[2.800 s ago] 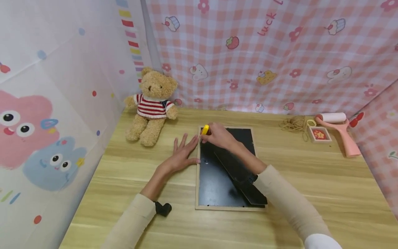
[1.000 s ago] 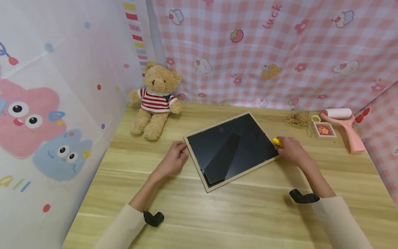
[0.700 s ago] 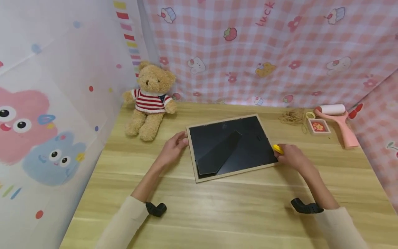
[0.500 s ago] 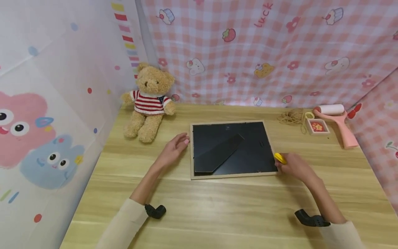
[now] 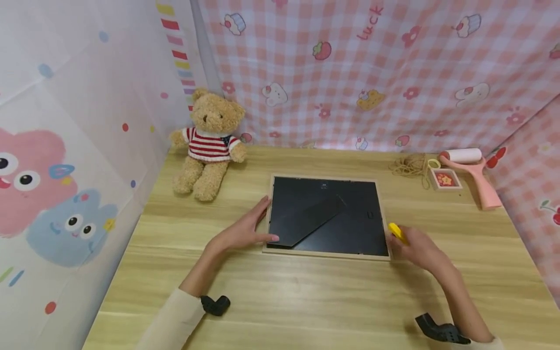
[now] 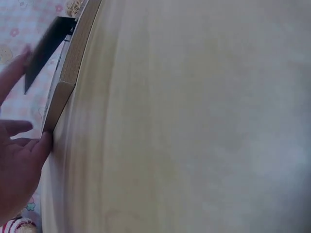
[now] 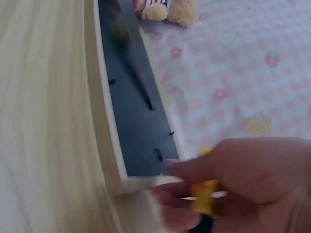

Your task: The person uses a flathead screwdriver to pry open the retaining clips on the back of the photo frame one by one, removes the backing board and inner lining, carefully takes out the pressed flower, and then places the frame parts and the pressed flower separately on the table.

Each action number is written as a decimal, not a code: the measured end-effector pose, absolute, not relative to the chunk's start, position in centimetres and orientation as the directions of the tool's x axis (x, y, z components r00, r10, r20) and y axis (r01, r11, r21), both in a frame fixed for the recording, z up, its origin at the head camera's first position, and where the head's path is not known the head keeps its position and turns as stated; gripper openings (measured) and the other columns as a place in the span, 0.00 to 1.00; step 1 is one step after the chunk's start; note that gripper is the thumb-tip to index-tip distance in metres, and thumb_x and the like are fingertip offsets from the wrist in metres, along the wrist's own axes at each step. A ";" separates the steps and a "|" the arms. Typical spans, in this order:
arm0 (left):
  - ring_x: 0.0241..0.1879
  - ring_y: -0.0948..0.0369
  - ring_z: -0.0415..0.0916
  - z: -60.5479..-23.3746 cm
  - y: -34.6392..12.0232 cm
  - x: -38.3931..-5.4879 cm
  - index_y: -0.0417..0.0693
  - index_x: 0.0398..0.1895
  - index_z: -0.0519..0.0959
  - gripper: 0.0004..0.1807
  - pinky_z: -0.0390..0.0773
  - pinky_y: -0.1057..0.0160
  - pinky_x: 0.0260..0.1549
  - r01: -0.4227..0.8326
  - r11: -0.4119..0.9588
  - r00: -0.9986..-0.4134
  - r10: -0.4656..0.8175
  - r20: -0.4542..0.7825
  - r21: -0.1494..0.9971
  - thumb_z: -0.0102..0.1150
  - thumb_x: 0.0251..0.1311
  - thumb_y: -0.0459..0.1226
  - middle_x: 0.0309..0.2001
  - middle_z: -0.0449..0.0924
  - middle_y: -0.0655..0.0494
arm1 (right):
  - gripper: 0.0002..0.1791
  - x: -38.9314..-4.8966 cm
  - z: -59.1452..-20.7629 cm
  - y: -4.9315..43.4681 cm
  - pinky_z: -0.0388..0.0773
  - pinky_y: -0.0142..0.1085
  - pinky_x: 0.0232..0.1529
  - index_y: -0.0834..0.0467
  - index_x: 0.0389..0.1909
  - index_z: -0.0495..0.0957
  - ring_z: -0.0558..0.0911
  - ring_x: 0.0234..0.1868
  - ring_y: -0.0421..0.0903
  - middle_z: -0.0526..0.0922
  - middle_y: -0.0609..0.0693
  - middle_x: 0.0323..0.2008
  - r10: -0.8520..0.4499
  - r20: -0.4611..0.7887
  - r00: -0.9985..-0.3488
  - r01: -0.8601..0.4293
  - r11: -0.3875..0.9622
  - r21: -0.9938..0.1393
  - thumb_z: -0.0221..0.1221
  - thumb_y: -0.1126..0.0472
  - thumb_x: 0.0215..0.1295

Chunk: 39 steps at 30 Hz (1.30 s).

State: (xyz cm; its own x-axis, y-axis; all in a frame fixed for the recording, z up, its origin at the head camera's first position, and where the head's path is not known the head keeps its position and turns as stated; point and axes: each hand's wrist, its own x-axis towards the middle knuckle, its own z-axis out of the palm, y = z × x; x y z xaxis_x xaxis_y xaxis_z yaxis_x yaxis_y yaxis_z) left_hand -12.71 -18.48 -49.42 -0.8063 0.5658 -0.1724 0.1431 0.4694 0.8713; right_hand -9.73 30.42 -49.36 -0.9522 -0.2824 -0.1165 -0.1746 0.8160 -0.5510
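A picture frame [image 5: 325, 257] lies back side up on the table, its pale wooden rim around a black backing. The black easel leg [image 5: 306, 221] stands tilted off the backing, as the left wrist view shows. My left hand [image 5: 242, 231] is at the frame's left side, fingers along the outer edge and thumb reaching over by the leg's wide end. In my right hand [image 5: 422, 248], beside the lower right corner, I grip a small tool with a yellow-and-black handle [image 7: 203, 196]. Its working end is hidden. Right fingertips are close to the frame's corner in the right wrist view.
A teddy bear [image 5: 212, 141] in a striped sweater sits at the back left. At the back right are a bundle of twine [image 5: 409, 165], a yellow ring [image 5: 434, 164], a small framed picture [image 5: 445, 179] and a pink-handled roller [image 5: 483, 187]. Patterned cloths hang behind the table [image 5: 315, 301].
The frame has turned from lengthwise to crosswise and slid slightly toward me. My right hand moved from its top to its right side, keeping the tool. My left thumb has come over the edge.
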 end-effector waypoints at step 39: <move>0.88 0.36 0.21 -51.0 -19.1 -12.7 0.34 0.90 0.40 0.65 0.19 0.31 0.82 0.347 0.619 -0.815 0.571 -0.100 0.704 0.71 0.68 0.58 0.90 0.34 0.38 | 0.12 -12.0 -48.4 8.8 0.88 0.29 0.52 0.66 0.55 0.88 0.93 0.44 0.42 0.91 0.61 0.49 -0.406 0.119 -0.906 -0.201 0.164 -0.966 0.69 0.69 0.73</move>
State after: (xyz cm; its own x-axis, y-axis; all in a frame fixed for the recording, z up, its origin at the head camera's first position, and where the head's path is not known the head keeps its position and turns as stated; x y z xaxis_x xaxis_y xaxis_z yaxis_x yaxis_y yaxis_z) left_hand -12.67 -19.15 -51.04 -0.8150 0.5708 -0.0998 0.3473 0.6190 0.7044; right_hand -11.98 8.85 -48.36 -0.9059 -0.4064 0.1195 -0.2009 0.1639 -0.9658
